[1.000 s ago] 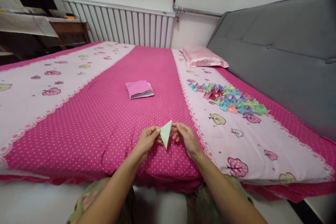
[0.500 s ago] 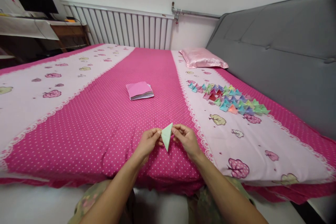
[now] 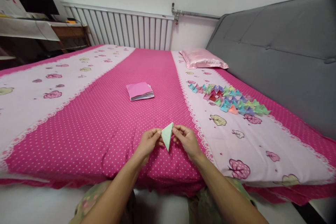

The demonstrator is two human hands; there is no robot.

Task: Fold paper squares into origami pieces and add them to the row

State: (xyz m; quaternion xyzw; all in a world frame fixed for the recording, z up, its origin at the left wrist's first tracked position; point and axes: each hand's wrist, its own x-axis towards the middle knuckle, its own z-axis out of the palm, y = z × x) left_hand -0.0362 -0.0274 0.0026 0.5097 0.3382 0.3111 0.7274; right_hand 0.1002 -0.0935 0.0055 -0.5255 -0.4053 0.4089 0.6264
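A pale green paper folded into a narrow triangle (image 3: 167, 135) is held upright just above the near edge of the bed. My left hand (image 3: 148, 142) pinches its left side and my right hand (image 3: 186, 139) pinches its right side, fingers closed on the paper. Farther up the bed lies a stack of square pink paper sheets (image 3: 139, 91). To the right, several small folded paper pieces in many colours (image 3: 228, 99) lie in rows on the white strip of the sheet.
The bed (image 3: 99, 119) has a pink dotted sheet with white patterned strips. A pink satin pillow (image 3: 202, 58) lies at the far end, a grey padded headboard (image 3: 278, 56) along the right, a white radiator (image 3: 123, 28) behind, a desk (image 3: 39, 28) at far left.
My hands and the green paper stay nearly in place; the fingers shift slightly along the fold. The view has tilted a little.
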